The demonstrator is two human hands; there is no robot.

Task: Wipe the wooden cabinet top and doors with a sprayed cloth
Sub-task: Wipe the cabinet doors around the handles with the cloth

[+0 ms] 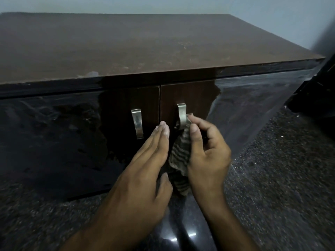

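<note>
Both forearms reach up from the bottom edge. Left hand (145, 160) lies flat, fingers straight, against the left door (116, 124) beside its handle (137, 123), gripping nothing. Right hand (206, 153) pinches the striped cloth (179, 160) against the right door's handle (181, 115), the rest hanging. That loose tail may snag the handle; the dusty cabinet top (126, 44) looks unwiped.
</note>
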